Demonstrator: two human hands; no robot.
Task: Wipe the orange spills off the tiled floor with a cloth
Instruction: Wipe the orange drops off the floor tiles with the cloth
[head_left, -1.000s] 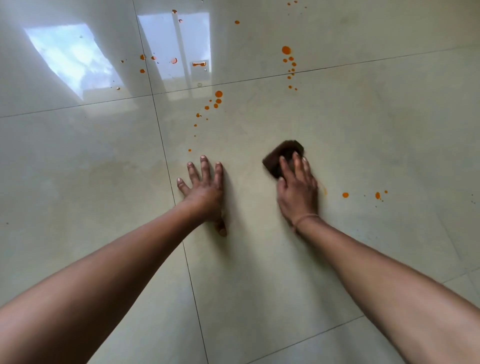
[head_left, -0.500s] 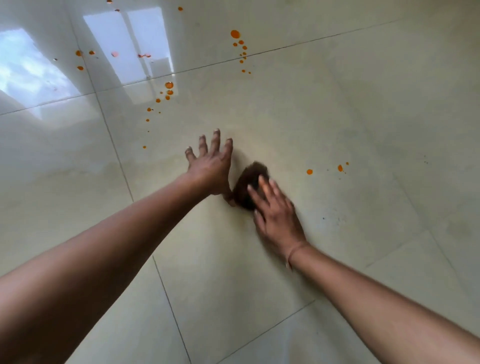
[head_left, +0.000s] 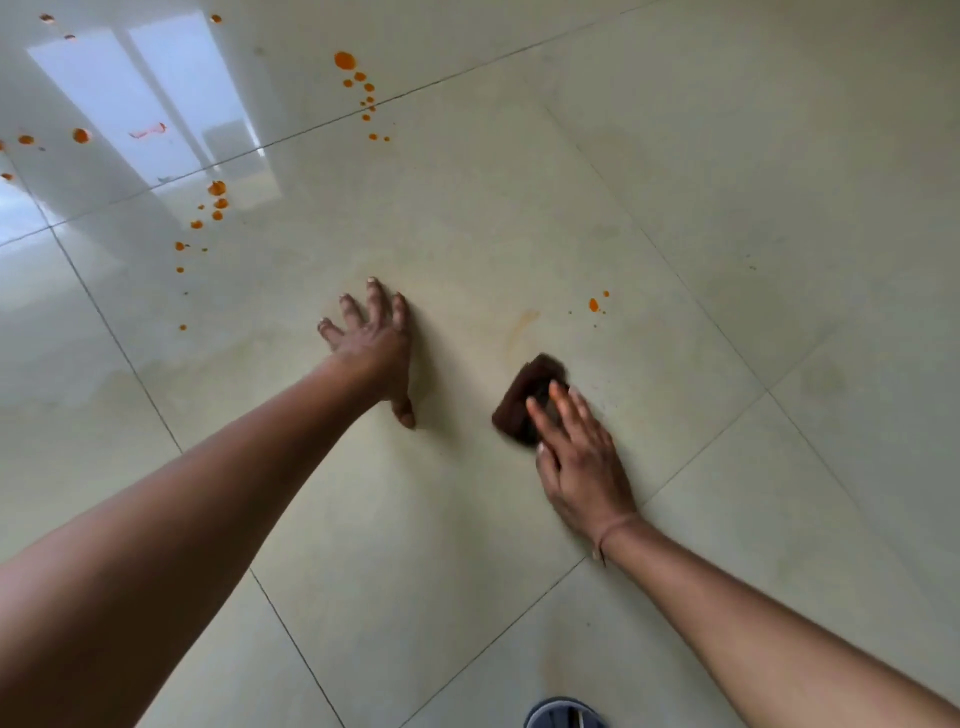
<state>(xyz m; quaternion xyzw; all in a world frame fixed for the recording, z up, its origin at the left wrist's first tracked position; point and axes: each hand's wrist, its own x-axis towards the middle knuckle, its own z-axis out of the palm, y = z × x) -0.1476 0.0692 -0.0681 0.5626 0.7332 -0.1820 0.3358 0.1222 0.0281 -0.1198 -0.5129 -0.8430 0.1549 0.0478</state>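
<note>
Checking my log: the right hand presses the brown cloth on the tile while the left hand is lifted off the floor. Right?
No: the head view shows the left hand resting flat on the floor; the right hand presses the brown cloth.

Cloth (head_left: 527, 387) partly under right hand (head_left: 582, 467)

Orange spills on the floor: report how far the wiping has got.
Done: only a faint orange smear marks a wiped patch. In hand: the right hand presses the brown cloth just below it; the left hand lies flat on the floor. Left: the small drops beside the smear, the cluster far left, the trail at top.
</note>
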